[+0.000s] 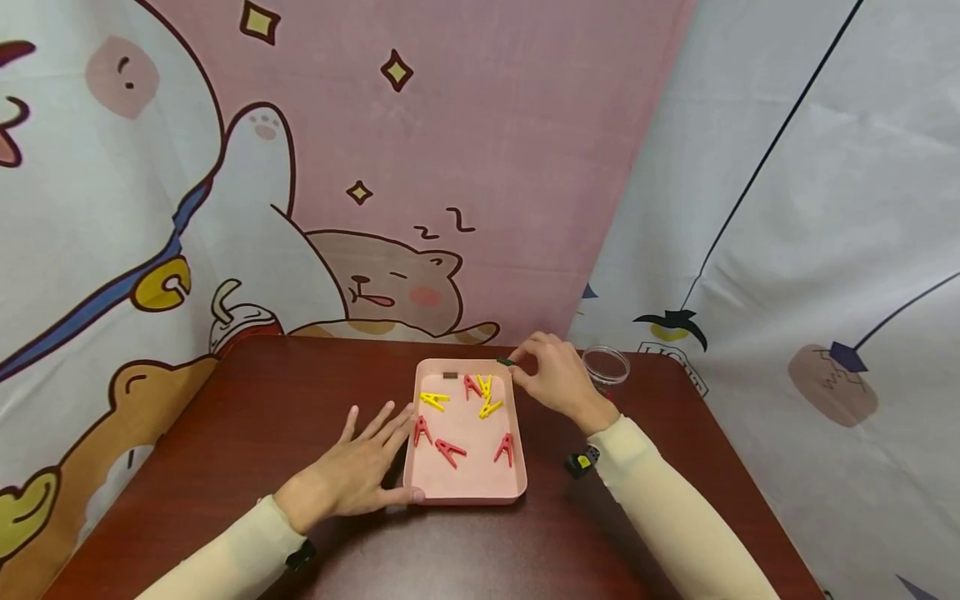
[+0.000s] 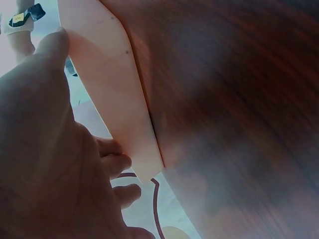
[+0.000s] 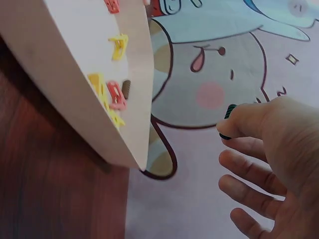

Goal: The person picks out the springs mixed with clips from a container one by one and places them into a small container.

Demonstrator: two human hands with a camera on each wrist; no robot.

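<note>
A pink tray (image 1: 468, 487) lies on the table, holding red clothespins (image 1: 450, 452) and yellow clothespins (image 1: 433, 401). Near its far wall lies a small dark ribbed cylinder (image 1: 450, 376). Above the tray's far right corner, my right hand (image 1: 553, 373) pinches a similar dark ribbed piece (image 3: 228, 121) between thumb and index finger; its exact kind is too small to tell. My left hand (image 1: 352, 467) is spread at the tray's left side, fingers extended. In the left wrist view, its thumb (image 2: 55, 47) and some fingertips touch the tray's outer wall (image 2: 107, 79).
A clear round dish (image 1: 606, 365) stands at the table's back right, with something small and red beside it, partly hidden by the right wrist. A cartoon-printed cloth (image 1: 525, 167) hangs right behind the table's far edge. The brown table (image 1: 300, 383) surrounds the tray.
</note>
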